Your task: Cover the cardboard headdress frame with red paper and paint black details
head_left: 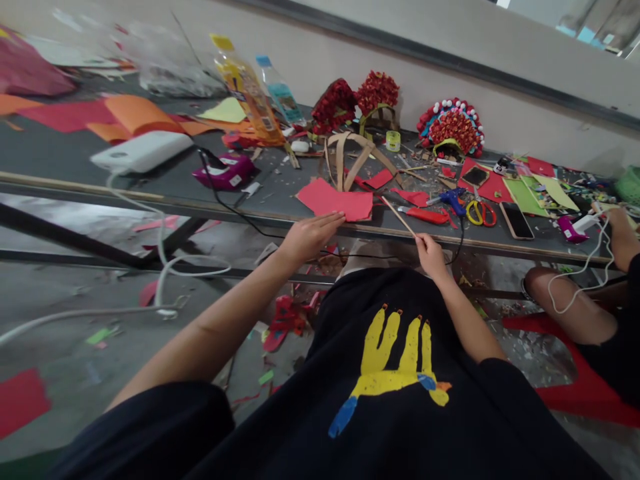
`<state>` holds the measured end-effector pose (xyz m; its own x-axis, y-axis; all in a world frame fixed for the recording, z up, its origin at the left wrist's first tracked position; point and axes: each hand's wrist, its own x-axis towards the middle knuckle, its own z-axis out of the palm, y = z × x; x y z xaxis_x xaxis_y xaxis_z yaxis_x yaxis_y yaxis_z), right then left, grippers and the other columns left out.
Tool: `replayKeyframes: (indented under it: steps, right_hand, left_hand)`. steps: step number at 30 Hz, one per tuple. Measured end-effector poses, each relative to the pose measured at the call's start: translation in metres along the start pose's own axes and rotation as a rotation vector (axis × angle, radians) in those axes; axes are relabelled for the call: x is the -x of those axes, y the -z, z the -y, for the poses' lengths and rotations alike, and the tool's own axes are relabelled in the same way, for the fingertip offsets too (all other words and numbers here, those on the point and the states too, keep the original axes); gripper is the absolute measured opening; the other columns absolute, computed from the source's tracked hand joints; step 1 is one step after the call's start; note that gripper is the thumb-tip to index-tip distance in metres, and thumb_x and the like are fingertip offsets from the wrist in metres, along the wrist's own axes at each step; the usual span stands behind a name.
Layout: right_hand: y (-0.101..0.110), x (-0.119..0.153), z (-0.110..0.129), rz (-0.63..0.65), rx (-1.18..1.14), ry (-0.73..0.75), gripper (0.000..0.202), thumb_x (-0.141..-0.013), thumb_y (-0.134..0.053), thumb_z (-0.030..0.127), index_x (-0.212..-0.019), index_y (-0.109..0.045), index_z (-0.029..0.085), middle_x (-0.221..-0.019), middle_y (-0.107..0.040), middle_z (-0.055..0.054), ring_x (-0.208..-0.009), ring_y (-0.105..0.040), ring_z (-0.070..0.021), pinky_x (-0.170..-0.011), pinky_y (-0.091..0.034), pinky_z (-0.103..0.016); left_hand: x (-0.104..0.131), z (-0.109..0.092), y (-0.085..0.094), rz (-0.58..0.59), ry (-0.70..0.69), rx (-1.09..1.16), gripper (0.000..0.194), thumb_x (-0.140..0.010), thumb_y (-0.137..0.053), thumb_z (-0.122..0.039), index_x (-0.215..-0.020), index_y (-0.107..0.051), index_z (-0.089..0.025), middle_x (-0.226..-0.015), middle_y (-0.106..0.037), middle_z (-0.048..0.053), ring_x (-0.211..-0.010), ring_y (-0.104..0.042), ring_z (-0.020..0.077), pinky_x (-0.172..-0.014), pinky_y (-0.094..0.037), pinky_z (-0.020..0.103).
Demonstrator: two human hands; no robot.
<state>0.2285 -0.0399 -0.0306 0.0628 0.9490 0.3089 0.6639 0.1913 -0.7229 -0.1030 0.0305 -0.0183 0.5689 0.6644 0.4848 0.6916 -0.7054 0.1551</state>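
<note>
My left hand (315, 233) lies flat at the table's front edge, its fingers stretched over the near edge of a red sheet of paper (333, 199). In my right hand (431, 255) is one end of a thin wooden stick (399, 217), which slants up and left over the table edge, its tip near the paper's right side. Behind the paper stands a frame of bent brown strips (345, 153). Right of the stick lie a red-handled cutter (425, 215), a blue glue gun (454, 199) and yellow-and-red scissors (481, 212).
A phone (517, 220) rests near the right front edge. A white power strip (143, 152) and purple plug adapter (226, 172) sit left, with cables hanging down. Two bottles (250, 90) and red decorated headpieces (453, 127) stand behind. A co-worker's hand (623, 233) is at right.
</note>
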Motion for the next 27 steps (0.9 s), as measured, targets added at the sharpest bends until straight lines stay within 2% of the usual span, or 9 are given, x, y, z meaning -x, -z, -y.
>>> replayKeyframes:
  steps: [4, 7, 12, 17, 23, 27]
  right_hand:
    - [0.027, 0.001, -0.005, -0.046, 0.137, -0.012, 0.034, -0.095, -0.041, 0.041, -0.097, -0.069, 0.023, -0.083, -0.075, -0.006, -0.072, -0.068, -0.0211, -0.069, -0.047, -0.028]
    - [0.049, 0.002, -0.007, -0.106, 0.248, -0.029, 0.029, -0.092, -0.046, 0.037, -0.094, -0.071, 0.024, -0.08, -0.076, -0.007, -0.073, -0.069, -0.0227, -0.066, -0.046, -0.028]
    - [0.076, -0.006, -0.008, -0.156, 0.399, -0.032, 0.029, -0.091, -0.048, 0.034, -0.095, -0.073, 0.022, -0.083, -0.076, -0.01, -0.074, -0.07, -0.0249, -0.067, -0.046, -0.03]
    - [0.078, -0.006, -0.007, -0.221, 0.423, -0.045, 0.032, -0.092, -0.046, 0.034, -0.097, -0.074, 0.02, -0.081, -0.076, -0.012, -0.071, -0.069, -0.0247, -0.065, -0.045, -0.03]
    - [0.074, 0.032, 0.001, -0.303, 0.376, -0.127, 0.035, -0.093, -0.044, 0.039, -0.1, -0.074, 0.021, -0.085, -0.077, -0.012, -0.075, -0.071, -0.0271, -0.07, -0.049, -0.034]
    - [0.068, 0.036, 0.011, -0.222, 0.205, 0.059, 0.037, -0.097, -0.041, 0.04, -0.104, -0.073, 0.023, -0.101, -0.077, -0.01, -0.093, -0.072, -0.0248, -0.083, -0.053, -0.033]
  left_hand:
    - [0.007, 0.001, 0.001, -0.025, 0.005, 0.014, 0.045, -0.099, -0.032, -0.033, -0.123, -0.068, -0.02, -0.129, -0.065, 0.011, -0.122, -0.061, 0.0249, -0.106, -0.053, 0.042]
    - [0.01, 0.003, 0.001, -0.006, -0.007, 0.033, 0.046, -0.099, -0.031, -0.035, -0.121, -0.069, -0.02, -0.127, -0.065, 0.011, -0.122, -0.062, 0.0255, -0.107, -0.053, 0.044]
    - [0.004, 0.007, -0.001, 0.022, -0.034, 0.063, 0.046, -0.098, -0.03, -0.034, -0.119, -0.069, -0.02, -0.128, -0.065, 0.011, -0.123, -0.06, 0.0254, -0.109, -0.05, 0.046]
    - [-0.007, 0.006, -0.007, 0.027, -0.068, 0.091, 0.046, -0.098, -0.029, -0.031, -0.117, -0.068, -0.018, -0.13, -0.064, 0.013, -0.125, -0.06, 0.0246, -0.11, -0.049, 0.047]
    - [-0.012, 0.001, -0.015, -0.02, -0.051, 0.035, 0.042, -0.095, -0.032, -0.025, -0.111, -0.069, -0.017, -0.124, -0.067, 0.013, -0.117, -0.064, 0.0242, -0.104, -0.053, 0.045]
    - [-0.014, -0.009, -0.015, -0.022, -0.012, -0.014, 0.036, -0.093, -0.037, -0.024, -0.107, -0.07, -0.018, -0.12, -0.069, 0.011, -0.112, -0.065, 0.0253, -0.1, -0.054, 0.045]
